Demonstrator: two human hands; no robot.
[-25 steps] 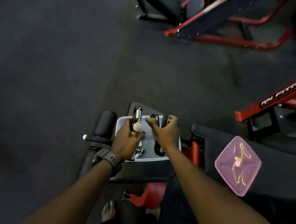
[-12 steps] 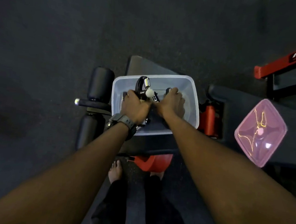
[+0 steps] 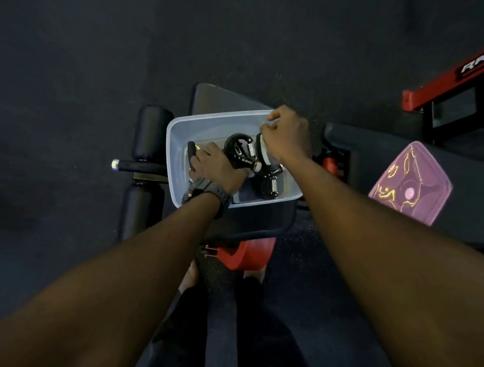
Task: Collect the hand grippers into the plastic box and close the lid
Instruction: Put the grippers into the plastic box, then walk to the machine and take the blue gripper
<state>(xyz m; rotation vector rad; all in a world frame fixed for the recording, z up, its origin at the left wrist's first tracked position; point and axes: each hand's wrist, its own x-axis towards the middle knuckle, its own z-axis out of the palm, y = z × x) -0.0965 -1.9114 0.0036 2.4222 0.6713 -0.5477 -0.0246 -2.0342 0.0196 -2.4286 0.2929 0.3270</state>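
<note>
A translucent plastic box [image 3: 177, 134] stands open on a black bench pad. Black hand grippers lie inside it: one with a spring [image 3: 239, 153] in the middle and another [image 3: 269, 183] near the right wall. My left hand [image 3: 218, 166] is down in the box, closed around a black hand gripper handle [image 3: 191, 151] at the left side. My right hand [image 3: 287, 137] hovers over the box's far right corner with fingers curled and nothing visible in it. The pink lid [image 3: 411, 183] lies apart on the pad to the right.
Black roller pads [image 3: 153, 132] on a bar stick out left of the box. A red bench frame part [image 3: 245, 252] sits below it, above my legs and bare feet. A red and black machine [image 3: 467, 75] fills the upper right. Dark rubber floor surrounds everything.
Both hands lowered their hand grippers into the box. My right hand has since let go and lifted toward the far right corner; my left hand stays low inside.
</note>
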